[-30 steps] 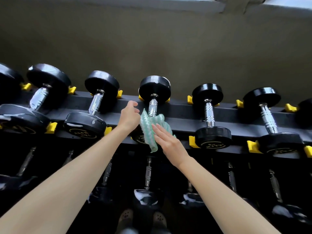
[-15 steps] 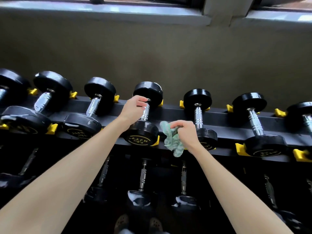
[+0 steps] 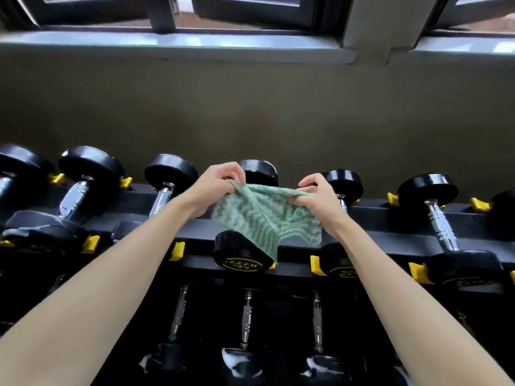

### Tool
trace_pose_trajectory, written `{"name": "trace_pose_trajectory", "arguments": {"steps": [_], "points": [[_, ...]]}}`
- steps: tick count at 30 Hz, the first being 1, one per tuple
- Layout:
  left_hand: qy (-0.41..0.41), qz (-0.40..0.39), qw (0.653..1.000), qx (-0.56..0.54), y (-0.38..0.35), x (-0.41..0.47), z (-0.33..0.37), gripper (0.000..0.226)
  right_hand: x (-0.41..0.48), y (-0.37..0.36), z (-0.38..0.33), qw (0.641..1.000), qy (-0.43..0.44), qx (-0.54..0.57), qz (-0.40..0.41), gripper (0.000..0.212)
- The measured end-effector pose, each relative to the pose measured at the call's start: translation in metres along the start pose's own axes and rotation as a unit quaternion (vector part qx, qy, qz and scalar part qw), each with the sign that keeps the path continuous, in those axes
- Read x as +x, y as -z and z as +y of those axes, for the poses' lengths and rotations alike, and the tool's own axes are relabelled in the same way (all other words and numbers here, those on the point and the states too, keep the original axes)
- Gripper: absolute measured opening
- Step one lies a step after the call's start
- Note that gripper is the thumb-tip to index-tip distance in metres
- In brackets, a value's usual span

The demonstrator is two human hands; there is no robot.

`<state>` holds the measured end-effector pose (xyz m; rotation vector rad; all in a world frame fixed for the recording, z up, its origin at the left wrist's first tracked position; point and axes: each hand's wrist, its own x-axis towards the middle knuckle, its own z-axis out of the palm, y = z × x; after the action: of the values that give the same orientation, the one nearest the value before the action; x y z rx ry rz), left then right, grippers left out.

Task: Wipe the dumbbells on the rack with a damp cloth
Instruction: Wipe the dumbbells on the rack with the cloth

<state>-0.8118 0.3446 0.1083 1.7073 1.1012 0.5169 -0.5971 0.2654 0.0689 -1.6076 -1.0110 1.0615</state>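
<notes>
Cloth point(image 3: 259, 215) is spread between our hands: left hand point(image 3: 216, 185) and right hand point(image 3: 320, 196) each pinch its top edge. Target dumbbell point(image 3: 242, 254) sits on the rack point(image 3: 390, 227) just beneath the cloth, axis near-to-far, between both hands, left looks slightly nearer.

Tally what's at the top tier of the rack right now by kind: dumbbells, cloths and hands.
Dumbbells: 7, counting one cut off at each edge
Cloth: 1
Hands: 2, left hand and right hand
Total: 10
</notes>
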Motion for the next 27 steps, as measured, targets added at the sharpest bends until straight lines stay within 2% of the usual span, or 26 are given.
{"name": "trace_pose_trajectory", "arguments": {"steps": [2,6,9,11,13,15,17,19,20,21,23,27], "points": [[-0.01,0.018,0.998,0.061,0.011,0.015,-0.004,0.053,0.012,-0.004,-0.004,1.0,0.007,-0.03,-0.001,0.037],[-0.013,0.063,0.979,0.191,0.016,0.05,-0.023,0.04,0.045,-0.019,0.004,0.999,0.017,-0.034,0.039,0.034],[0.057,0.066,0.964,0.252,0.001,0.076,-0.055,0.023,0.075,-0.045,0.033,0.98,-0.039,-0.146,0.128,0.023],[0.11,0.058,0.958,0.26,-0.013,0.086,-0.074,0.029,0.083,-0.064,0.052,0.958,-0.091,-0.202,0.182,0.013],[0.146,0.037,0.964,0.218,-0.025,0.093,-0.089,0.041,0.088,-0.079,0.063,0.951,-0.142,-0.16,0.226,0.021],[0.185,0.004,0.973,0.14,-0.036,0.099,-0.101,0.06,0.095,-0.09,0.067,0.946,-0.199,-0.061,0.249,0.029],[0.219,-0.029,0.975,0.02,-0.043,0.102,-0.106,0.073,0.1,-0.101,0.067,0.943,-0.241,0.111,0.201,0.018],[0.219,-0.032,0.973,-0.063,-0.049,0.107,-0.108,0.066,0.102,-0.108,0.063,0.931,-0.234,0.246,0.131,0.014],[0.215,-0.023,0.973,-0.077,-0.051,0.11,-0.107,0.058,0.102,-0.109,0.063,0.933,-0.229,0.261,0.098,0.017],[0.213,-0.012,0.973,-0.085,-0.052,0.112,-0.107,0.052,0.103,-0.11,0.065,0.939,-0.225,0.249,0.079,0.021],[0.222,0.0,0.969,-0.109,-0.052,0.115,-0.106,0.045,0.106,-0.111,0.07,0.963,-0.212,0.158,0.058,0.024],[0.234,-0.043,0.964,-0.118,-0.048,0.111,-0.104,0.034,0.105,-0.11,0.075,0.979,-0.201,0.011,0.039,0.039]]}}
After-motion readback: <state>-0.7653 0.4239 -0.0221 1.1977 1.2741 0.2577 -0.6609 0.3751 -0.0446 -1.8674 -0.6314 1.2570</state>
